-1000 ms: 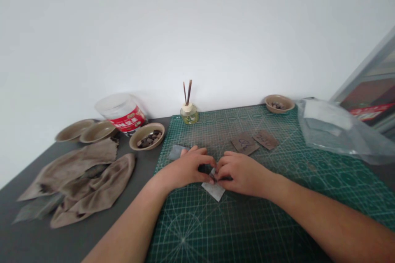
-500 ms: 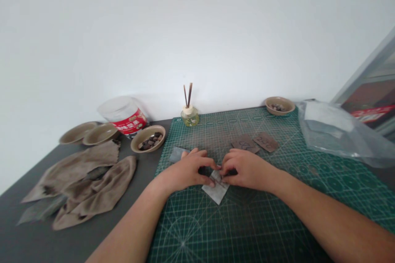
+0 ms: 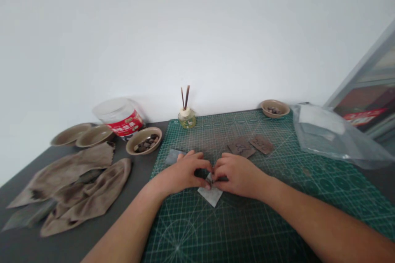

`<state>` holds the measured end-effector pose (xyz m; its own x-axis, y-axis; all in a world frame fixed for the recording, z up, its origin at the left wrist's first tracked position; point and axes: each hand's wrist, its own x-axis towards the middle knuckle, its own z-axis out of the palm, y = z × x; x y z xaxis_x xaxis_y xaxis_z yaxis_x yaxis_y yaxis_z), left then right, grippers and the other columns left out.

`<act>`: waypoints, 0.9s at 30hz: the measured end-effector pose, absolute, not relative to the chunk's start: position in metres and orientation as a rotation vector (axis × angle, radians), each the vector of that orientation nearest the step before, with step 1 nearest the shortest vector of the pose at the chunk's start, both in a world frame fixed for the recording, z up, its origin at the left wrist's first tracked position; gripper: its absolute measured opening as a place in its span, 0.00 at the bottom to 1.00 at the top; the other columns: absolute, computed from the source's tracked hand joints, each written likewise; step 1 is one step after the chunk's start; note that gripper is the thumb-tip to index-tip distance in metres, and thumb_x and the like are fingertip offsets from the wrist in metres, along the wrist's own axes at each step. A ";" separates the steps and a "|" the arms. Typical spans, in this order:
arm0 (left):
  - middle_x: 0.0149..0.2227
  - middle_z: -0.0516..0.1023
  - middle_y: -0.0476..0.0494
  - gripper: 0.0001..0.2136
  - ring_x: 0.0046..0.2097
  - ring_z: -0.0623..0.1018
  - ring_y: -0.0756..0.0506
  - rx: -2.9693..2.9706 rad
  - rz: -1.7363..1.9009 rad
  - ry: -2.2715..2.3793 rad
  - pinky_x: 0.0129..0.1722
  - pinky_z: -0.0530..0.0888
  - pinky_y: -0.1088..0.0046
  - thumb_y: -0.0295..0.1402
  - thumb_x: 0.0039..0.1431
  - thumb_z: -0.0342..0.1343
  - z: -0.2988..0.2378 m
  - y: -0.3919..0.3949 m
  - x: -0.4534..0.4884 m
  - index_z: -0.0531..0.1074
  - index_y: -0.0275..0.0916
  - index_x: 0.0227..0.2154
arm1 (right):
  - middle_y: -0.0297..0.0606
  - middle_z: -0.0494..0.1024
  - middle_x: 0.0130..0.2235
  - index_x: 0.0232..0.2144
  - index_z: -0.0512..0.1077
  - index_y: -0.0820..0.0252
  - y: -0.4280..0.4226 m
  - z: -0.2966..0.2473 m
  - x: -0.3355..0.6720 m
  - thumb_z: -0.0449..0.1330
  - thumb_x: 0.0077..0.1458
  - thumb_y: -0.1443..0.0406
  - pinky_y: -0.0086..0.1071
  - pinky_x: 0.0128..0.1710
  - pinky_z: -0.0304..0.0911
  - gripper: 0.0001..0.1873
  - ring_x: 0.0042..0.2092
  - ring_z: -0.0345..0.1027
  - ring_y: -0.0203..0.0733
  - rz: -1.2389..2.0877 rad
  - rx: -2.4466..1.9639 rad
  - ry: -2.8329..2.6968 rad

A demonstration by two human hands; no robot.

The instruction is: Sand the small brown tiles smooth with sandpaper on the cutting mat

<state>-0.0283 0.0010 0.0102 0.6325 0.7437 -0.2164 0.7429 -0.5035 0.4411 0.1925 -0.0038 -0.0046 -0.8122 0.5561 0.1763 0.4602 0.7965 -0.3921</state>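
Observation:
My left hand (image 3: 190,174) is curved over a small grey-white square sheet (image 3: 212,196), its thumb pressing the sheet's left side. Opposite it, my right hand (image 3: 237,173) has its thumb and fingertips pinched together at the sheet's right and far edges. The far part of the sheet is hidden between the fingers, and I cannot make out whether anything lies in it. One corner of the sheet points towards me on the green cutting mat (image 3: 197,234). A grey-blue flat piece (image 3: 173,156) lies partly behind my left hand.
Two brown marked pieces (image 3: 261,144) lie beyond my right hand. Bowls of small stones stand left (image 3: 128,148) and far right (image 3: 286,111). A reed diffuser (image 3: 187,119) stands at the back. Brown cloth (image 3: 101,195), a plastic jar (image 3: 115,113) and a clear bag (image 3: 321,139) flank the mat.
The camera view has shifted slightly, so things sit a little further left. My fingertips have drawn closer together at the sheet's far part, and less of it shows between them.

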 end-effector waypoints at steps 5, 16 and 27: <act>0.40 0.69 0.49 0.16 0.48 0.65 0.38 2.346 0.000 1.188 0.50 0.58 0.59 0.45 0.50 0.64 0.011 0.001 -0.027 0.75 0.53 0.43 | 0.34 0.79 0.35 0.33 0.80 0.54 -0.002 -0.002 0.198 0.63 0.54 0.62 0.35 0.45 0.56 0.06 0.38 0.67 0.39 0.476 -0.698 -2.783; 0.40 0.68 0.49 0.15 0.48 0.65 0.38 2.354 -0.022 1.180 0.51 0.58 0.56 0.43 0.51 0.63 0.012 0.001 -0.028 0.74 0.53 0.43 | 0.33 0.79 0.35 0.33 0.80 0.55 -0.010 -0.003 0.194 0.61 0.56 0.62 0.35 0.43 0.55 0.07 0.37 0.64 0.39 0.438 -0.620 -2.799; 0.40 0.69 0.49 0.17 0.48 0.66 0.38 2.342 0.006 1.178 0.50 0.59 0.57 0.46 0.50 0.64 0.010 0.001 -0.029 0.74 0.54 0.44 | 0.36 0.78 0.34 0.31 0.79 0.56 -0.006 -0.001 0.199 0.62 0.55 0.61 0.35 0.41 0.56 0.07 0.39 0.64 0.42 0.347 -0.863 -2.732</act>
